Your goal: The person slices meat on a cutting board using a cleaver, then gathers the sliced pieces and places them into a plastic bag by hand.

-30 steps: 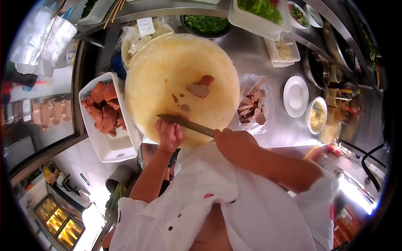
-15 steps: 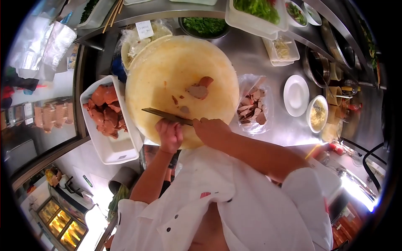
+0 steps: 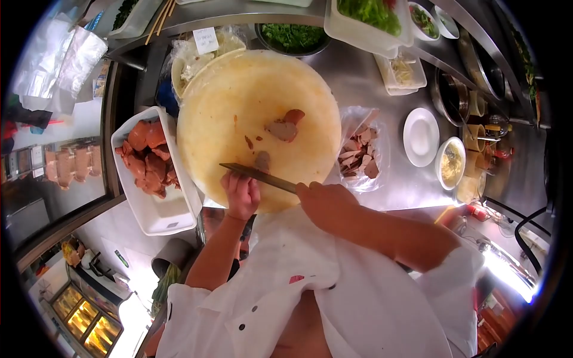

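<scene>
My right hand [image 3: 327, 204] is closed round the handle of a kitchen knife [image 3: 262, 178], whose blade points left over the round chopping board [image 3: 209, 113]. Close behind the blade, my left hand [image 3: 242, 196] has its fingers curled; whatever they press on is hidden. A thin grey slice [image 3: 262, 160] of what looks like cooked liver shows just beyond the blade. Farther up the board lie larger cut liver pieces [image 3: 282, 130] with brown skin and a few dark crumbs [image 3: 249, 142].
Left of the board stands a white tub [image 3: 173, 218] with reddish-brown liver lumps [image 3: 149, 156]. To the right are a plastic bag of slices [image 3: 361, 152], a white plate [image 3: 421, 137] and a bowl [image 3: 450, 163] of chopped yellowish food. Greens [image 3: 292, 37] fill a bowl behind.
The knife and my right hand have moved right and slightly toward me. More of the grey slice shows beyond the blade. My left hand has stayed nearly in place.
</scene>
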`<state>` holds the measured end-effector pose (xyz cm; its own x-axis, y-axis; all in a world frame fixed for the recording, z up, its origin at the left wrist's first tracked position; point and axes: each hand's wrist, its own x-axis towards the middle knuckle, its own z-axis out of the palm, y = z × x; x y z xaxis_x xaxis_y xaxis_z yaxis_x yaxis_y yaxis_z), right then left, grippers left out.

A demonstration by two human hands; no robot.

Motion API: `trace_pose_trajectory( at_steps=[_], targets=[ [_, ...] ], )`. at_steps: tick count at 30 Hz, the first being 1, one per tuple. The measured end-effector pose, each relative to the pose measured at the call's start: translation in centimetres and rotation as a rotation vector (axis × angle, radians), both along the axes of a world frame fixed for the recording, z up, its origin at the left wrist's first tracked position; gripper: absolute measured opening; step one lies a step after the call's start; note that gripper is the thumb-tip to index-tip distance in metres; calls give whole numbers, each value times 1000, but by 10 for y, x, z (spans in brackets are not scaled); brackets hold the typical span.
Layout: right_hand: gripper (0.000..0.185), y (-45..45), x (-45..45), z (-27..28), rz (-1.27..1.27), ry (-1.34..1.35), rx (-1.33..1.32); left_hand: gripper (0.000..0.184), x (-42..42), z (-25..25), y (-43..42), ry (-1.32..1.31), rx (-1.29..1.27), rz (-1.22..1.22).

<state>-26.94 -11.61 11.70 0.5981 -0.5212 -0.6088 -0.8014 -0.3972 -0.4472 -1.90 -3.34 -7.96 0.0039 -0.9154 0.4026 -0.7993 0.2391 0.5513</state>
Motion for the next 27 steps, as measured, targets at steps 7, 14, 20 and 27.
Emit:
trace_pose_trajectory(
  at_steps=[7, 14, 20, 27],
  targets=[
    [20, 5, 18, -59, -3, -93, -97, 16, -3, 7, -3, 28, -20, 24],
    [19, -2, 18, -62, 41, -126, -102, 17, -3, 7, -4, 33, 6, 23],
    [19, 0, 7, 10, -4, -38, -10, 22, -1, -3, 3, 48, 3, 31],
    [18, 2, 18, -19, 0, -42, -20, 21, -3, 3, 1, 33, -5, 38]
  ],
)
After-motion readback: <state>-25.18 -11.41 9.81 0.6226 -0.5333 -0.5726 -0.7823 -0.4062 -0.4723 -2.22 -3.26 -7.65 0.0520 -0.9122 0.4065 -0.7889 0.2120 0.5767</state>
